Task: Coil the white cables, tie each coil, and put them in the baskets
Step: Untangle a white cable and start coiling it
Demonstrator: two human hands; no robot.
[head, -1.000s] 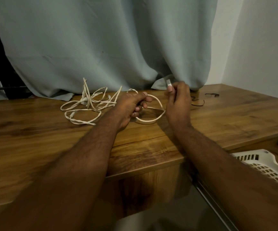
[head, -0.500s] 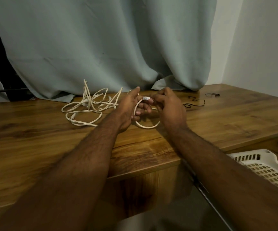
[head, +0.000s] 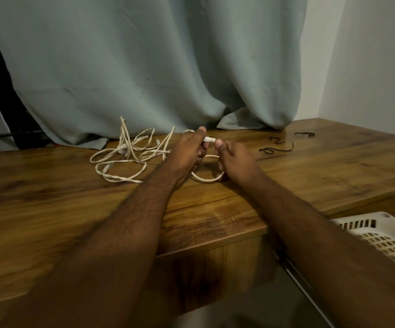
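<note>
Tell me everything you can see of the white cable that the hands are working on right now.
The white cable is thin, cream-coloured and looks braided. It forms a small loop on the wooden desk between the two hands. The left hand and right hand both grip it, and its clear plug end sticks out between the thumbs. Whether it runs on into the loose tangle cannot be told.

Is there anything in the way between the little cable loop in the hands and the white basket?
Nothing visible blocks it. Both the left hand and right hand hold the small cable loop above the table. The white basket sits lower, past the table's right edge; only bare tabletop and the person's own right forearm lie that way.
</note>
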